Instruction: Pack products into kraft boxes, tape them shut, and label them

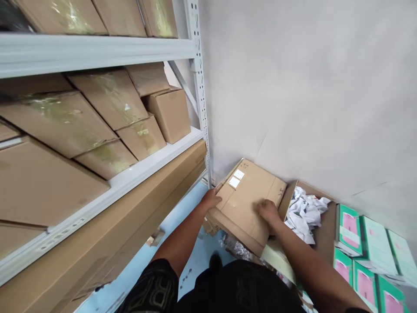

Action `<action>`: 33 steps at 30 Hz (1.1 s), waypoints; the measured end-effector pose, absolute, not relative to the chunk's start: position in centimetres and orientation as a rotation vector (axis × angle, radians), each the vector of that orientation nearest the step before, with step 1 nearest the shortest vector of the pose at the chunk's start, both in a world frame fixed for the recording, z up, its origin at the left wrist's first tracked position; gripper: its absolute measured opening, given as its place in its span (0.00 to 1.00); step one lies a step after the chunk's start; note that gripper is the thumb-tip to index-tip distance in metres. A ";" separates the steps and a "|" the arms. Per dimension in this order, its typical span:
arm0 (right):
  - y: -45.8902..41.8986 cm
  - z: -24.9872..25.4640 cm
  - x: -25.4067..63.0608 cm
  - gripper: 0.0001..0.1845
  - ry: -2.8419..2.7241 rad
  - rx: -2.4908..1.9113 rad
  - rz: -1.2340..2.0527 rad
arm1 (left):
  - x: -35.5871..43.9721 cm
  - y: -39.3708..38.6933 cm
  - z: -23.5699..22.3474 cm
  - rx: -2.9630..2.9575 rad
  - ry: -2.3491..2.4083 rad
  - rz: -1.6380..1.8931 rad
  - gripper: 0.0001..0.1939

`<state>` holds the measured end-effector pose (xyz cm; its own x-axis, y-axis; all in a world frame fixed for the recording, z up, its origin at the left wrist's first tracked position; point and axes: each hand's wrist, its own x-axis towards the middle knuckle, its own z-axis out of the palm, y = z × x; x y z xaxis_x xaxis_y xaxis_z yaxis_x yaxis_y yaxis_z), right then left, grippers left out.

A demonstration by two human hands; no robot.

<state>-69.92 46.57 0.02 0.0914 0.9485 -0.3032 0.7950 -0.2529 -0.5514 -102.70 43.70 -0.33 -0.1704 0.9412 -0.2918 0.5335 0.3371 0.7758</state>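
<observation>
A flattish cardboard box [249,195] with two white labels and some dark handwriting on its top lies in front of me, against the wall. My left hand [211,200] grips its left edge, thumb on top and the other fingers out of sight below. On the right part of the box's top rests my right hand [269,211], its fingers curled in and slightly blurred. Whether anything is pinched in those fingers is hidden. Beneath the box's near edge, clear plastic wrap [239,248] and other cardboard show in part.
An open carton [325,226] with crumpled white paper [306,213] stands right of the box. Several green and pink packages [350,228] sit farther right. A white metal shelf rack [200,87] loaded with cardboard boxes [172,115] fills the left. The floor [192,243] is light blue.
</observation>
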 end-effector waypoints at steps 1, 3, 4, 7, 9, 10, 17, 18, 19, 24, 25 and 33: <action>46.5 -0.1 -69.9 0.25 -1.747 -2.117 0.890 | -102.8 43.9 -0.3 1.294 1.787 0.685 0.21; 46.4 -0.1 -69.9 0.27 -1.761 -2.075 0.866 | -102.8 44.1 0.1 1.284 1.701 0.722 0.21; 46.3 0.0 -69.9 0.28 -1.770 -2.042 0.855 | -102.8 44.1 0.5 1.281 1.653 0.750 0.20; 46.1 0.7 -69.4 0.33 -1.815 -1.930 0.821 | -103.2 43.6 2.4 1.219 1.434 0.903 0.23; 46.2 1.9 -68.6 0.36 -1.854 -1.867 0.761 | -103.8 43.1 4.2 1.135 1.271 1.002 0.29; 46.4 2.9 -68.2 0.37 -1.871 -1.833 0.710 | -104.2 42.8 5.1 1.099 1.211 1.031 0.31; 48.8 14.1 -63.9 0.36 -1.723 -1.560 0.202 | -107.9 41.3 11.9 1.078 1.056 1.065 0.33; 48.9 16.0 -63.3 0.37 -1.710 -1.530 0.147 | -108.2 41.2 12.9 1.089 1.039 1.047 0.32; 48.9 17.8 -62.7 0.38 -1.710 -1.506 0.119 | -108.4 41.2 13.8 1.102 1.023 1.025 0.32; 45.8 24.5 -58.9 0.25 -1.594 -1.517 0.379 | -108.0 42.1 18.3 1.182 0.912 0.990 0.27; 44.6 25.3 -58.0 0.21 -1.465 -1.522 0.448 | -107.5 42.4 19.0 1.186 0.857 1.019 0.27; 32.0 27.7 -52.1 0.19 -0.746 -1.424 0.224 | -97.0 44.0 19.5 0.995 0.365 1.241 0.34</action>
